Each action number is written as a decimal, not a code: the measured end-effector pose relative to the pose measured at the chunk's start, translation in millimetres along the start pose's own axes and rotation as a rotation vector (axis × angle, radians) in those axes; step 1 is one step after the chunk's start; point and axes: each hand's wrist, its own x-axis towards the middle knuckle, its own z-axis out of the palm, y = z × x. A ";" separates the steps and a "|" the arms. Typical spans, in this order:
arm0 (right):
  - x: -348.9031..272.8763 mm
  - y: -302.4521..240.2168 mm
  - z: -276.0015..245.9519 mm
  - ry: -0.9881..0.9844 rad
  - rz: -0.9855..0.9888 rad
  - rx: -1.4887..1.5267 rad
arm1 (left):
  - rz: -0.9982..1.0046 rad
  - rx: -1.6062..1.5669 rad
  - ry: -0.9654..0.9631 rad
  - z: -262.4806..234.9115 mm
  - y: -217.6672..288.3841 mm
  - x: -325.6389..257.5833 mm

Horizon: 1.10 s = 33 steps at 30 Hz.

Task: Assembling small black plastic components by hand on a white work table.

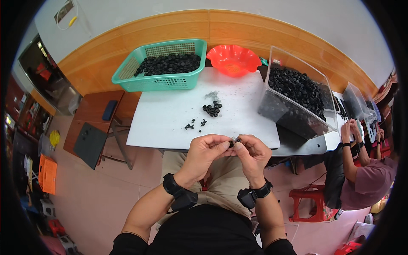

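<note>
A small black part (231, 144) is held just beyond the near edge of the bench (157, 112), in front of the person's lap. It is pinched by the left hand (208, 148), thumb against fingers; the right hand (253, 154) is closed in a narrow pinch right beside it, with dark material at its fingertips. Whether one piece or two is held cannot be told.

The part is judged light and fairly stiff, probably plastic or rubber — not fragile, but easily dropped, and perhaps slippery if smooth. It is best gripped by its outer sides, with fingertips only, since little surface is offered.

Beyond the hands, round black pieces (212, 109) are heaped on the white top, with smaller black pieces (189, 126) scattered nearer the left hand. The far side is bounded by a green basket (127, 85) and a red bowl (233, 63), the right by a clear bin (274, 102). More room for sideways movement is offered on the left — though the near edge is rounded off there by nothing that would stop a rolling piece.
</note>
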 end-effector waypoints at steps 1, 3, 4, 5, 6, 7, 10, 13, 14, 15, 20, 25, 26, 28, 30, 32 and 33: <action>-0.4 0.0 0.6 0.002 0.008 0.001 | 0.000 -0.001 0.000 -0.1 0.9 -1.3; -1.0 -0.1 1.2 0.003 0.018 0.002 | -0.011 -0.072 0.017 0.5 3.1 -4.2; -0.8 -0.7 1.4 -0.001 0.024 -0.002 | -0.010 -0.072 0.018 -0.8 2.9 -4.9; -0.7 -1.3 1.8 -0.005 0.030 -0.005 | -0.015 -0.062 0.018 -2.6 1.9 -5.4; -0.6 -1.8 2.9 -0.005 0.031 -0.005 | -0.021 -0.051 0.018 -4.3 1.2 -5.9; -0.5 -2.4 3.9 -0.012 0.018 -0.003 | -0.020 -0.052 0.019 -5.5 1.1 -6.6; -1.0 -2.2 5.6 -0.024 0.005 0.001 | -0.024 -0.063 -0.004 -7.9 0.2 -8.3; -1.5 -2.4 7.0 -0.029 0.003 0.009 | -0.004 -0.093 -0.029 -8.9 -1.0 -9.1; -1.8 -2.5 7.3 -0.029 0.002 0.013 | -0.003 -0.105 -0.030 -9.1 -1.3 -9.4; -2.0 -2.5 7.4 -0.029 0.003 0.013 | -0.001 -0.116 -0.031 -9.3 -1.5 -9.6; -3.0 -2.4 8.7 -0.017 0.007 -0.002 | -0.016 -0.118 -0.010 -9.4 -1.5 -11.3; -3.8 -2.9 10.0 -0.020 -0.003 -0.018 | -0.021 -0.130 -0.014 -9.7 -1.2 -12.6; -3.9 -2.7 9.9 -0.020 -0.011 -0.023 | -0.024 -0.139 -0.020 -9.5 -0.8 -13.0; -5.4 -0.3 7.9 -0.021 -0.016 -0.058 | -0.025 -0.150 -0.026 -10.1 -1.0 -14.0; -5.8 0.2 7.5 -0.022 -0.020 -0.093 | -0.067 -0.229 0.015 -11.2 -2.3 -15.1; -5.8 -1.4 8.2 -0.049 -0.104 -0.191 | -0.098 -0.286 0.045 -14.0 -1.5 -15.6; -5.8 -1.9 8.8 -0.050 -0.103 -0.190 | -0.128 -0.343 0.075 -15.3 -1.3 -15.9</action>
